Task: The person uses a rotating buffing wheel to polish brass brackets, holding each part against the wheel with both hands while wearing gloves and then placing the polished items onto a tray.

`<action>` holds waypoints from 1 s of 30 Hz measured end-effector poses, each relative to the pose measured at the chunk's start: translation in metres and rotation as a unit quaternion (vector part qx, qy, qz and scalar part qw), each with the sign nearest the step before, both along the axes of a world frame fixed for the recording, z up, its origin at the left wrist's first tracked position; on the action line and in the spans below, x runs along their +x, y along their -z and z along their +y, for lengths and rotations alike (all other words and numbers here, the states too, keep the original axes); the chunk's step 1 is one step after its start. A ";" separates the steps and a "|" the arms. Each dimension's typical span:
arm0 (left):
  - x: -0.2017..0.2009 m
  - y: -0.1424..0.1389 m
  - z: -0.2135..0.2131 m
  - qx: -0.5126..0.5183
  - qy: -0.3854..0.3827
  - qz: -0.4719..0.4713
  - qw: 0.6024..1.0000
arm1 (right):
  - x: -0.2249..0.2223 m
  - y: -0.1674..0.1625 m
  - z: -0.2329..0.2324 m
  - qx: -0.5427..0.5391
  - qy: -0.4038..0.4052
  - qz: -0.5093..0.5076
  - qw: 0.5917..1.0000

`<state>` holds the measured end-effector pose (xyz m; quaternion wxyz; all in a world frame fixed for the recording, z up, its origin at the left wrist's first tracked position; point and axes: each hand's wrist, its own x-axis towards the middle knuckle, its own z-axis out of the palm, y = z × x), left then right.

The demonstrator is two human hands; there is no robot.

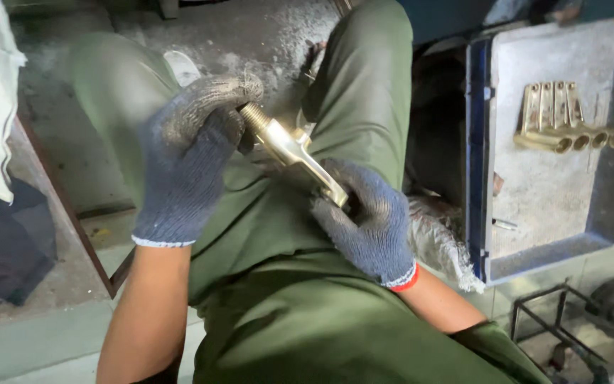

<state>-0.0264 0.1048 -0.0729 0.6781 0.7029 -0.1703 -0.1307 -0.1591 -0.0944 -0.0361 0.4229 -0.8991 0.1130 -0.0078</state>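
A shiny brass fitting (289, 146) with a threaded end lies between both gloved hands, above my lap in green trousers. My left hand (190, 153), in a grey knit glove, closes around the threaded upper end. My right hand (367, 217), in a grey glove with a red cuff, grips the lower end of the same fitting. The part slants from upper left down to lower right.
A blue tray (534, 213) with a dusty grey floor stands at the right, holding several brass fittings (566, 124) side by side. A white woven sack (438, 238) lies beside my right leg. A metal frame (556, 327) sits at lower right, dark cloth (5, 245) at left.
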 end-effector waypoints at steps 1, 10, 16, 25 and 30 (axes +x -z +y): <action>0.000 -0.004 -0.003 0.018 0.011 -0.030 0.999 | -0.005 -0.003 -0.002 0.011 -0.011 -0.008 1.000; 0.009 -0.022 -0.025 -0.016 0.061 -0.059 0.996 | -0.022 -0.004 -0.011 -0.034 -0.036 -0.073 0.996; 0.012 -0.023 -0.029 -0.034 0.072 -0.041 0.996 | -0.018 -0.006 -0.012 -0.043 -0.045 -0.095 0.994; 0.020 -0.019 -0.026 -0.014 0.045 0.082 0.995 | 0.000 -0.007 -0.009 -0.065 -0.069 -0.092 0.991; 0.042 0.002 -0.021 0.062 0.049 -0.112 0.991 | 0.029 0.012 -0.005 -0.113 -0.087 -0.106 0.984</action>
